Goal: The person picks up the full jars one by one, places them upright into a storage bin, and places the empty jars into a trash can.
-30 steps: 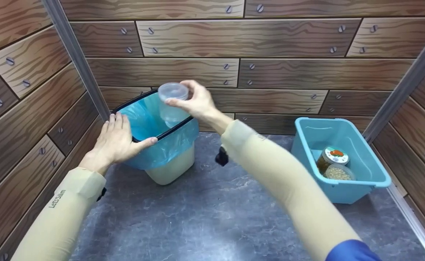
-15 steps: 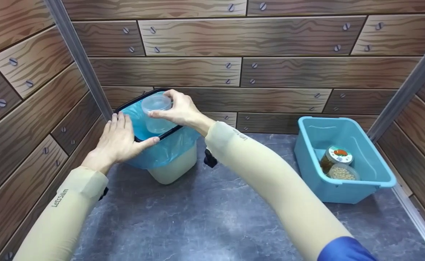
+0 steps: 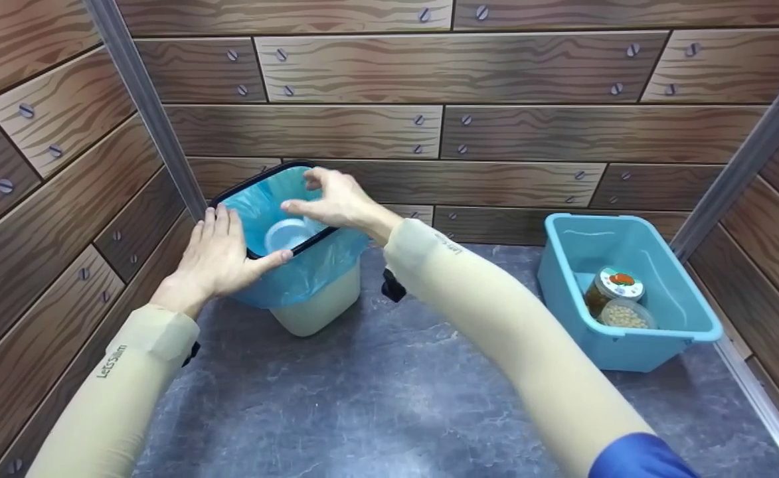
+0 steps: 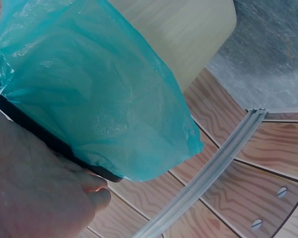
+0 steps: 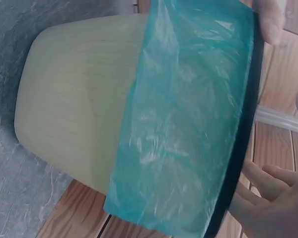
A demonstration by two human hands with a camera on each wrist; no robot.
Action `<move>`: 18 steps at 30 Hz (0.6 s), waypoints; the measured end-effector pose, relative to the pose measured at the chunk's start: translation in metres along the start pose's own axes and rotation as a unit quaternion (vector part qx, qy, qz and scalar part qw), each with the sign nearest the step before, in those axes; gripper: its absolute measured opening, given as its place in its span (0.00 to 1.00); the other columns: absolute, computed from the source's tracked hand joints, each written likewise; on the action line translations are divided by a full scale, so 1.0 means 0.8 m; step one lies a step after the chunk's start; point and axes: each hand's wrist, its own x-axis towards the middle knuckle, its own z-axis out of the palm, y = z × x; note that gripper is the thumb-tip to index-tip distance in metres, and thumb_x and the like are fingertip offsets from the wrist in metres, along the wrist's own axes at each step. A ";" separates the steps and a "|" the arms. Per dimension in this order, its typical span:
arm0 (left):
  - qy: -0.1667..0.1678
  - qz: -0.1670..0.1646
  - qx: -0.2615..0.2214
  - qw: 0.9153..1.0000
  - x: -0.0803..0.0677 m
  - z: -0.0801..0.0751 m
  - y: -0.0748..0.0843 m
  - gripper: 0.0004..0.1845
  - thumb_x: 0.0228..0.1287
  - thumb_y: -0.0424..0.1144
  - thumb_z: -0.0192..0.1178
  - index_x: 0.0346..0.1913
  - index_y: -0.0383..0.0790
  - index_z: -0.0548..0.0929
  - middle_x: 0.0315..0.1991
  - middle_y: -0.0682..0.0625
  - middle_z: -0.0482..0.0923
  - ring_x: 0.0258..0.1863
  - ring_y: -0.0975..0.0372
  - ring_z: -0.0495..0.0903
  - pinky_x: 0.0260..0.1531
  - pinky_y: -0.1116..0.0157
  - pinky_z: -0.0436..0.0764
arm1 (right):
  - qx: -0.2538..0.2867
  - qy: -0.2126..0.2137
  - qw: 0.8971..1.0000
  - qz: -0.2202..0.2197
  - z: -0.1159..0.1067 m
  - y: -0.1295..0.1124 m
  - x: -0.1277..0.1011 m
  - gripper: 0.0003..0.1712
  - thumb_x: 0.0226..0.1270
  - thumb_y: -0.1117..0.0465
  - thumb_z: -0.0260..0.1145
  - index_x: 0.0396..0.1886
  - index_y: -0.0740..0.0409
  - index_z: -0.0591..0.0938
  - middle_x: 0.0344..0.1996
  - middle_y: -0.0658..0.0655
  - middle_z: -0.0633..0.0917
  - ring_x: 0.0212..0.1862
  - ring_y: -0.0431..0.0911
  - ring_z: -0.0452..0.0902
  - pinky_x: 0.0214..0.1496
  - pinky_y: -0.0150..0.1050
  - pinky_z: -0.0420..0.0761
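A trash bin [image 3: 319,309] with a black rim and a blue plastic bag [image 3: 333,262] folded over it stands at the left. Inside it lies a clear plastic cup [image 3: 287,234], partly hidden by the near rim. My left hand [image 3: 213,255] rests on the bin's left side with straight fingers, its thumb along the near rim. Above the bin's opening hovers my right hand [image 3: 343,199], fingers spread and holding nothing. In the right wrist view, that right hand [image 5: 278,203] appears past the black rim, apart from the cup.
A light blue tub [image 3: 635,348] stands at the right, holding a jar [image 3: 618,285] with a patterned lid and a round container of pale beans or peas [image 3: 627,315]. Wood-print walls [image 3: 362,133] close off the back and sides. Underneath is a grey marbled surface [image 3: 376,392].
My right hand moved left over the bin with the cup, then let it go. The cup has dropped down into the bag. My left hand has stayed on the rim.
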 end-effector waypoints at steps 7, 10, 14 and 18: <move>0.003 0.011 -0.007 1.000 0.009 -0.001 -0.001 0.79 0.68 0.90 0.45 0.88 0.17 0.40 0.90 0.18 0.34 0.90 0.23 0.35 0.89 0.28 0.40 | 0.046 0.080 0.996 -0.010 -0.042 0.033 -0.020 0.37 0.80 0.43 0.73 0.80 0.55 0.78 0.74 0.59 0.86 0.78 0.54 0.81 0.80 0.49 0.82; 0.011 0.016 -0.012 1.000 0.008 0.000 -0.007 0.78 0.68 0.90 0.47 0.88 0.18 0.40 0.90 0.19 0.36 0.90 0.23 0.36 0.89 0.28 0.42 | 0.061 0.104 0.993 -0.009 -0.058 0.048 -0.028 0.33 0.80 0.46 0.74 0.76 0.55 0.81 0.70 0.60 0.89 0.73 0.54 0.85 0.77 0.49 0.84; 0.040 0.028 -0.017 0.999 -0.002 -0.001 -0.021 0.75 0.71 0.86 0.50 0.89 0.20 0.44 0.90 0.20 0.43 0.90 0.24 0.40 0.89 0.28 0.45 | 0.075 0.117 0.990 -0.005 -0.069 0.062 -0.036 0.30 0.80 0.47 0.74 0.73 0.55 0.84 0.67 0.59 0.91 0.69 0.52 0.87 0.74 0.48 0.85; 0.100 0.071 -0.017 0.992 -0.014 0.000 -0.020 0.65 0.74 0.77 0.61 0.88 0.23 0.55 0.88 0.23 0.56 0.90 0.26 0.51 0.88 0.29 0.52 | 0.082 0.122 0.989 -0.006 -0.075 0.075 -0.044 0.28 0.79 0.48 0.75 0.71 0.55 0.86 0.63 0.59 0.92 0.66 0.52 0.89 0.70 0.48 0.87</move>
